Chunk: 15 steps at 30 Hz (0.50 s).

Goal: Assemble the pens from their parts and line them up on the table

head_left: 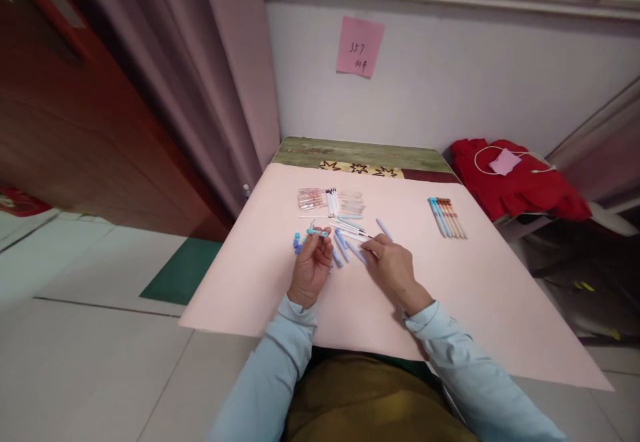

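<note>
My left hand (311, 265) is closed around a short light-blue pen part (317, 233), held just above the pink sheet (465, 282). My right hand (393, 265) rests knuckles-up on the sheet, its fingertips pinched on a thin pen refill (356, 234) among loose blue pen barrels (344, 247). Small blue caps (297, 243) lie left of my left hand. Behind both hands sits a pile of clear and white pen parts (330, 201).
A row of finished blue and brown pens (447, 217) lies at the sheet's far right. Red cloth with a white cable (515, 175) sits beside the table on the right. A pink note (359, 47) hangs on the wall; a curtain hangs at left.
</note>
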Motion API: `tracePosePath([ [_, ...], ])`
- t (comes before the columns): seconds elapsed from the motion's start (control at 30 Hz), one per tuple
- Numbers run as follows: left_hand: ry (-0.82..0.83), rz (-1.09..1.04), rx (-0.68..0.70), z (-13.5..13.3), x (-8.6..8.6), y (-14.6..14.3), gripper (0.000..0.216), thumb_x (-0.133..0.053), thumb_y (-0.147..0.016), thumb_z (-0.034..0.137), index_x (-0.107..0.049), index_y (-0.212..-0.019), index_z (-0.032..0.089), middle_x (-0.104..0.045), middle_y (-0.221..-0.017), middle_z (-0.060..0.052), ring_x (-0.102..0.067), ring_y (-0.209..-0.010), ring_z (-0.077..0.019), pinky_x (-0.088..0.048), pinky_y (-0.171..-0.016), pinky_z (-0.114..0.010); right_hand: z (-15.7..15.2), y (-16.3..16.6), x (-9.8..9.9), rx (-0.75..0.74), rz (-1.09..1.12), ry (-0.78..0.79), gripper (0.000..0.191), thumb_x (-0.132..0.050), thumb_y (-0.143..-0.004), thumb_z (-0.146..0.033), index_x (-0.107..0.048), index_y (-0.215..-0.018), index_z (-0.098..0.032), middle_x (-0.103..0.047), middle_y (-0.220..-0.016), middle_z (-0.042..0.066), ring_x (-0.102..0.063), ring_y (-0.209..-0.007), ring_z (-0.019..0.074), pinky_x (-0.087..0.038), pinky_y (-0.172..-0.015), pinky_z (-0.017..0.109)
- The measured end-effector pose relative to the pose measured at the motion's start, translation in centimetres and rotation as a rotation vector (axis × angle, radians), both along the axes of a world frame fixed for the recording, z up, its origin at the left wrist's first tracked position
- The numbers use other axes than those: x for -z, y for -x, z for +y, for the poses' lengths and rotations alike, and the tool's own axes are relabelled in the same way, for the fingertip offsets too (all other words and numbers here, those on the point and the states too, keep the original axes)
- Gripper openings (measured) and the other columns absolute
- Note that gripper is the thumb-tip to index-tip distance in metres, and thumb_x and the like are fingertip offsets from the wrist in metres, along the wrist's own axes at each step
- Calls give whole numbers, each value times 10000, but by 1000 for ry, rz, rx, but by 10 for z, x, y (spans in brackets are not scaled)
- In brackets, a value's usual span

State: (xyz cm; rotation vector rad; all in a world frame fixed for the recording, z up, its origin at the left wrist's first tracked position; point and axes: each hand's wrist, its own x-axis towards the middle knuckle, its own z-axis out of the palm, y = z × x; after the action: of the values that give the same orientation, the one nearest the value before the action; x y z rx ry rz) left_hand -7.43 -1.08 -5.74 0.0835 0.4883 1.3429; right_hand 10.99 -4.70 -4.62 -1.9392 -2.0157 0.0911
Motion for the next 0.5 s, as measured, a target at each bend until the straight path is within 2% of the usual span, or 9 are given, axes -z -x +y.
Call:
tracePosePath([
  [0.17, 23, 27, 54, -2, 1, -3, 183, -507, -938, 63, -679, -891, 106, -749, -918, -75, -701, -680, -69, -581, -668, -146, 13, 5, 0, -72, -132, 82, 269, -482, -966, -241, -747, -931, -266, -686, -934, 46, -646, -808, 166, -331, -594, 269],
  [0.27, 19, 23, 88, -3, 2, -6, 174, -525, -918, 42, -686, -887, 102, -752, -912, -82, -714, -696, -83, -588, -679, -149, 15, 2, 1, -105, -83, 50, 244, -485, -954, -238, -723, -900, -235, -679, -934, 49, -637, -794, 167, -354, -608, 269],
  [0.37, -4, 24, 121, -4, 3, -7, 162, -535, -911, 43, -686, -901, 102, -754, -910, -87, -722, -706, -94, -593, -678, -154, 15, 0, -4, -87, 212, -59, 171, -519, -921, -273, -679, -904, -215, -671, -865, 26, -610, -726, 150, -403, -632, 267],
  [0.5, -7, 37, 169, -6, 3, -8, 105, -580, -893, 65, -676, -896, 108, -753, -920, -88, -723, -702, -99, -600, -674, -163, 10, 12, -23, -35, 879, -72, 178, -553, -891, -375, -583, -861, -202, -618, -692, -15, -582, -601, 130, -450, -585, 260],
])
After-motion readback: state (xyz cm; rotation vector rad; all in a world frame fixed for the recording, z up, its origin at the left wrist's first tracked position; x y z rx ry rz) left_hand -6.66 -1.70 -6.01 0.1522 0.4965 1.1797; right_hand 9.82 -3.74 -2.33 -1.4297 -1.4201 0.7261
